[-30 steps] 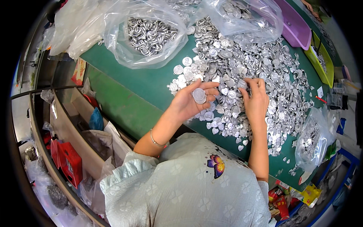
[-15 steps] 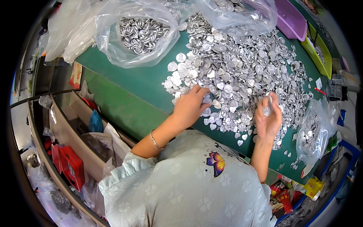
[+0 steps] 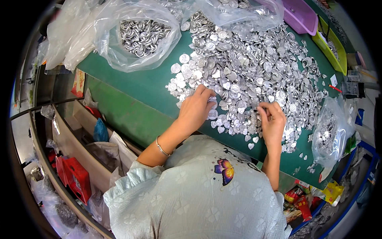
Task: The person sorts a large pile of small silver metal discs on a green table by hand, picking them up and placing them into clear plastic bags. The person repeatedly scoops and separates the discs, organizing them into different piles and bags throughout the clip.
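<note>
A wide heap of small silver-coloured metal medals and charms (image 3: 238,59) covers much of the green table (image 3: 127,87). Along the heap's near left edge lies my left hand (image 3: 195,108), palm down with a bracelet at the wrist. Its thumb and forefinger are apart, with medals showing between them, and its fingertips touch the pieces. My right hand (image 3: 273,121) is over the near right part of the heap, fingers bent and thumb drawn toward the forefinger in a pinch. What lies between those fingertips is too small or hidden to make out.
A clear plastic bag (image 3: 159,57) of curved silver pieces sits far left, and another clear bag (image 3: 254,22) lies behind the heap. Purple (image 3: 300,18) and green baskets (image 3: 332,49) stand far right. Near right is a bag of charms (image 3: 328,135). Drawers (image 3: 85,147) are at left.
My right hand has turned over from palm up, moving slightly left and down toward the heap. The round clear-looking piece in its fingers no longer shows. The left hand stays at the heap's edge.
</note>
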The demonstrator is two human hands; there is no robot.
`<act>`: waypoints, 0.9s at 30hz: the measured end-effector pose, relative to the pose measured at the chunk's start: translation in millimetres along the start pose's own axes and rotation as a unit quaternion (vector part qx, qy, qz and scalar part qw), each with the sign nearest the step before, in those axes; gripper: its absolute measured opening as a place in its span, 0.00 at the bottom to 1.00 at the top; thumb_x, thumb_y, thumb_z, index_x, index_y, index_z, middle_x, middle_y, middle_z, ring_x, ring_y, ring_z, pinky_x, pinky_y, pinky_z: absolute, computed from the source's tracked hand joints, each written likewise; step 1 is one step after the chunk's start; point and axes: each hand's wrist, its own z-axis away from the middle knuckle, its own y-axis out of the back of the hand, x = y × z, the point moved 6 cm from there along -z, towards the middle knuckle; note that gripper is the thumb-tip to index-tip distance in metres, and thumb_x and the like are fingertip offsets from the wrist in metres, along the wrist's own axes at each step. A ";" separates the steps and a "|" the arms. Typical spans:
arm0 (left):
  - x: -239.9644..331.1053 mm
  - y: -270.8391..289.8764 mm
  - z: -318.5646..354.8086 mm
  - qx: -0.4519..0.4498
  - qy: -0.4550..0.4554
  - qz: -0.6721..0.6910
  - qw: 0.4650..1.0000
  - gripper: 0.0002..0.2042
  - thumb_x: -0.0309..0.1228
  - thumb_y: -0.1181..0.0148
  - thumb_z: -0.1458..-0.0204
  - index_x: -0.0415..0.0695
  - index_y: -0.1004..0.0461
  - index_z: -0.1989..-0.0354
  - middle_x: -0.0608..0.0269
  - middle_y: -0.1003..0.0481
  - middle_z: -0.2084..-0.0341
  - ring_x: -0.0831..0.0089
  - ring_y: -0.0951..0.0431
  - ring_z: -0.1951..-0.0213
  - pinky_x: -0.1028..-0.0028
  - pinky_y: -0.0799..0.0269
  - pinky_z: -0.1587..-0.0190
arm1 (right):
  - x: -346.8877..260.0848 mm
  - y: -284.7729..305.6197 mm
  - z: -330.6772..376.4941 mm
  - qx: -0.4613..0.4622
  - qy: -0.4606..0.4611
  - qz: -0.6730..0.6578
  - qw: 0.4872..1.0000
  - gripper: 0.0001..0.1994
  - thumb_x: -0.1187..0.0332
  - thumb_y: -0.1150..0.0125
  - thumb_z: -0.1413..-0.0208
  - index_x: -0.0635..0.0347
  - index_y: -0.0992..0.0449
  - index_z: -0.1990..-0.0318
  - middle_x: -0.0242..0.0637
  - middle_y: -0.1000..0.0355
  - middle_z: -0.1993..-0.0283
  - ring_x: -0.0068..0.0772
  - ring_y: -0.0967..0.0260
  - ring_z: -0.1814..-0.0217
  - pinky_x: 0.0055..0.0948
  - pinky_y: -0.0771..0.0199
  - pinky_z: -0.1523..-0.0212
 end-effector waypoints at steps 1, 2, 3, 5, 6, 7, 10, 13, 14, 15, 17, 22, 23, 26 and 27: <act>0.8 0.6 1.7 -0.012 0.004 -0.013 1.000 0.12 0.27 0.38 0.56 0.45 0.29 0.61 0.60 0.31 0.66 0.57 0.26 0.69 0.65 0.31 0.68 | -0.8 2.3 -0.2 0.018 -0.016 0.001 1.000 0.05 0.77 0.37 0.55 0.62 0.24 0.68 0.34 0.40 0.79 0.26 0.44 0.81 0.26 0.44 0.79; 3.2 2.4 3.2 -0.025 0.006 -0.026 0.999 0.12 0.27 0.38 0.56 0.45 0.29 0.61 0.60 0.31 0.66 0.57 0.26 0.69 0.64 0.31 0.68 | -3.2 5.5 -0.8 0.038 -0.032 0.002 0.999 0.06 0.78 0.37 0.55 0.63 0.25 0.68 0.34 0.41 0.79 0.26 0.45 0.81 0.26 0.44 0.79; 5.0 3.9 3.9 -0.038 0.008 -0.039 0.998 0.13 0.27 0.39 0.55 0.46 0.29 0.60 0.60 0.31 0.66 0.56 0.26 0.69 0.64 0.31 0.68 | -3.5 8.2 -0.6 0.057 -0.048 0.004 0.997 0.06 0.78 0.37 0.55 0.63 0.25 0.67 0.34 0.42 0.79 0.25 0.46 0.81 0.26 0.45 0.80; 8.9 6.1 2.5 -0.052 0.001 -0.055 0.997 0.14 0.27 0.39 0.55 0.46 0.30 0.59 0.61 0.31 0.66 0.57 0.26 0.70 0.64 0.31 0.68 | -3.4 4.6 4.9 0.010 -0.037 -0.026 0.999 0.07 0.78 0.38 0.54 0.65 0.26 0.66 0.34 0.43 0.80 0.25 0.47 0.81 0.25 0.45 0.80; 9.9 6.5 2.0 -0.060 -0.003 -0.063 0.996 0.14 0.27 0.39 0.55 0.46 0.30 0.58 0.61 0.31 0.65 0.57 0.26 0.70 0.64 0.31 0.69 | -4.5 1.8 7.7 -0.020 -0.040 -0.046 0.998 0.07 0.78 0.38 0.54 0.65 0.26 0.66 0.34 0.42 0.80 0.24 0.47 0.81 0.25 0.45 0.80; 8.8 6.5 2.4 -0.069 -0.002 -0.068 0.995 0.14 0.27 0.39 0.55 0.46 0.30 0.58 0.61 0.32 0.65 0.57 0.26 0.70 0.64 0.31 0.69 | -5.8 -1.5 10.0 -0.050 -0.044 -0.067 0.996 0.07 0.78 0.38 0.54 0.65 0.26 0.66 0.34 0.42 0.80 0.24 0.46 0.81 0.25 0.44 0.80; 9.1 5.6 0.3 -0.077 -0.010 -0.059 0.995 0.14 0.26 0.39 0.56 0.46 0.30 0.58 0.60 0.32 0.66 0.57 0.27 0.70 0.64 0.31 0.69 | 2.5 6.1 10.0 -0.028 -0.092 -0.095 0.991 0.04 0.76 0.42 0.50 0.66 0.25 0.66 0.33 0.37 0.77 0.21 0.44 0.80 0.22 0.43 0.79; 9.9 9.5 -4.3 -0.044 -0.011 0.000 0.999 0.15 0.24 0.38 0.56 0.46 0.30 0.58 0.60 0.32 0.68 0.60 0.28 0.73 0.67 0.32 0.71 | 21.2 14.9 8.2 0.010 -0.103 -0.118 0.988 0.05 0.75 0.43 0.48 0.65 0.25 0.65 0.32 0.35 0.75 0.19 0.43 0.79 0.20 0.43 0.78; 8.6 12.3 -4.9 -0.031 -0.002 0.035 0.999 0.16 0.24 0.38 0.57 0.45 0.30 0.58 0.60 0.32 0.69 0.61 0.29 0.74 0.68 0.33 0.71 | 28.1 16.8 7.9 0.021 -0.100 -0.116 0.988 0.05 0.75 0.43 0.48 0.65 0.24 0.65 0.32 0.35 0.75 0.18 0.43 0.78 0.20 0.43 0.78; 7.7 15.1 -5.9 -0.018 0.007 0.071 0.997 0.16 0.23 0.38 0.57 0.45 0.30 0.58 0.60 0.32 0.70 0.62 0.29 0.75 0.68 0.33 0.71 | 34.0 19.6 6.2 0.032 -0.097 -0.115 0.988 0.05 0.76 0.43 0.49 0.64 0.24 0.65 0.31 0.35 0.75 0.18 0.43 0.78 0.19 0.43 0.78; 9.5 21.3 -11.2 -0.014 0.013 0.056 0.998 0.16 0.22 0.38 0.57 0.44 0.29 0.58 0.61 0.32 0.71 0.64 0.31 0.76 0.70 0.34 0.71 | 33.4 30.5 -4.1 0.038 -0.149 -0.059 0.986 0.07 0.77 0.41 0.51 0.62 0.24 0.62 0.33 0.33 0.71 0.21 0.39 0.73 0.21 0.41 0.75; 1.8 18.2 -4.9 -0.040 -0.001 -0.003 0.999 0.16 0.23 0.38 0.57 0.44 0.29 0.58 0.60 0.30 0.67 0.62 0.27 0.72 0.68 0.32 0.69 | 16.7 30.4 -47.2 0.121 -0.004 0.053 0.991 0.10 0.70 0.38 0.51 0.57 0.24 0.60 0.36 0.30 0.61 0.34 0.31 0.74 0.31 0.33 0.74; 1.8 16.9 -2.8 -0.041 -0.005 -0.010 0.999 0.16 0.23 0.38 0.57 0.44 0.29 0.57 0.59 0.30 0.66 0.61 0.27 0.71 0.67 0.32 0.69 | 17.9 25.4 -54.6 0.111 0.008 0.105 0.988 0.10 0.68 0.38 0.51 0.56 0.24 0.60 0.35 0.31 0.60 0.36 0.30 0.74 0.32 0.32 0.74; 8.7 15.1 0.8 -0.074 0.026 -0.036 0.996 0.16 0.24 0.38 0.57 0.45 0.29 0.57 0.60 0.30 0.64 0.60 0.25 0.70 0.65 0.31 0.68 | 21.6 12.6 -65.9 0.091 0.020 0.247 0.965 0.11 0.61 0.36 0.52 0.53 0.23 0.62 0.33 0.31 0.58 0.40 0.30 0.74 0.34 0.32 0.75; 9.9 13.8 1.9 -0.067 0.024 -0.045 0.996 0.16 0.24 0.38 0.57 0.46 0.29 0.57 0.60 0.30 0.64 0.59 0.25 0.70 0.65 0.31 0.68 | 22.6 11.7 -66.9 0.088 0.028 0.241 0.966 0.11 0.61 0.36 0.52 0.53 0.23 0.62 0.33 0.31 0.59 0.39 0.30 0.74 0.33 0.32 0.75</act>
